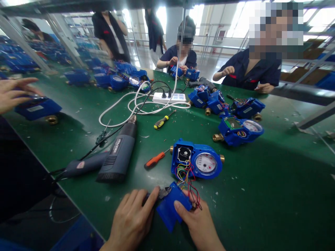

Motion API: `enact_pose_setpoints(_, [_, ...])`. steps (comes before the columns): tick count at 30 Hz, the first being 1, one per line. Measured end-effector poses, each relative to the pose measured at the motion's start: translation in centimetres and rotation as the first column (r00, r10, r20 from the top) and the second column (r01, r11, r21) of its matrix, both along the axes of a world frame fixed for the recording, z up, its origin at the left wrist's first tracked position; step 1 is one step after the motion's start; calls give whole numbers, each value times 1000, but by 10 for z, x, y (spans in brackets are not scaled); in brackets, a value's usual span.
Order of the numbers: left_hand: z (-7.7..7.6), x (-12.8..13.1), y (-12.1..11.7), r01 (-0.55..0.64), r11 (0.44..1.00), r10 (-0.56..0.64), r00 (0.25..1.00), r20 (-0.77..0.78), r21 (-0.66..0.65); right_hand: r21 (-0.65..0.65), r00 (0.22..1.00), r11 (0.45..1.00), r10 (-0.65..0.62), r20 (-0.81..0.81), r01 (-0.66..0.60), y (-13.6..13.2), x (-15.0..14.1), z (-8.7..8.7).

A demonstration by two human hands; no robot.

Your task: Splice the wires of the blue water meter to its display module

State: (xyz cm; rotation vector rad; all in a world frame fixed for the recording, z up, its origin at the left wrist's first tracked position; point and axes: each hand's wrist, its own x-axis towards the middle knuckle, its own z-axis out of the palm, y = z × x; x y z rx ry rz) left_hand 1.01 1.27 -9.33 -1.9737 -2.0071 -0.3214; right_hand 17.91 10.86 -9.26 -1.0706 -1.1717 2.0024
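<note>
My left hand (134, 214) is closed around a pair of pliers (164, 192), whose metal jaws meet the edge of a blue plastic piece (174, 205). The blue piece is pinched by my right hand (200, 221), thumb on top and fingers underneath. Thin coloured wires (186, 172) run from it to an opened blue water meter (195, 158). That meter lies just beyond my hands, with a round dial, brass ends and a black part in its square compartment. Left of the meter is an orange-handled screwdriver (155, 161).
A grey heat gun (119, 153) lies at left, its black cord trailing. Farther back are a yellow-and-black screwdriver (161, 122), a white power strip (169, 98) and several more meters (237, 129). Co-workers sit across the green table (261, 195); another person's hand (17, 94) reaches in at left.
</note>
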Motion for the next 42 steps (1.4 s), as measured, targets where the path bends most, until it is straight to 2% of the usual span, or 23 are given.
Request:
enact_pose_setpoints(4, [-5, -2, -2, 24, 998, -26, 999, 27, 63, 11, 1000, 1000, 26, 6, -26, 0, 1, 0])
enact_pose_setpoints(10, [-13, -6, -1, 41, 995, -53, 990, 133, 90, 1, 999, 1000, 23, 23, -23, 2, -1, 5])
enact_pose_setpoints(19, [-12, -10, 1, 71, 993, -92, 968, 232, 96, 37, 998, 997, 60, 2, -60, 2, 1, 4])
enact_pose_setpoints(26, [-13, -14, 4, 155, 986, -167, 904, 394, 63, 21, 997, 997, 76, -7, -76, 3, 4, 1])
enact_pose_setpoints(31, [-13, -16, 4, 202, 979, -177, 843, 507, 5, 9, 996, 996, 88, -34, -87, 3, 4, -1])
enact_pose_setpoints(36, [-8, -20, 1, 234, 971, -175, 819, 546, -39, 93, 991, 990, 103, 80, -110, 9, 4, 10])
enact_pose_setpoints(40, [4, -25, -1, 167, 986, -138, 774, 618, 11, 181, 973, 974, 97, 211, -136, 14, 7, 20])
enact_pose_setpoints(42, [10, -27, 0, 154, 988, -109, 755, 646, -13, 188, 968, 970, 108, 229, -152, 14, 8, 20])
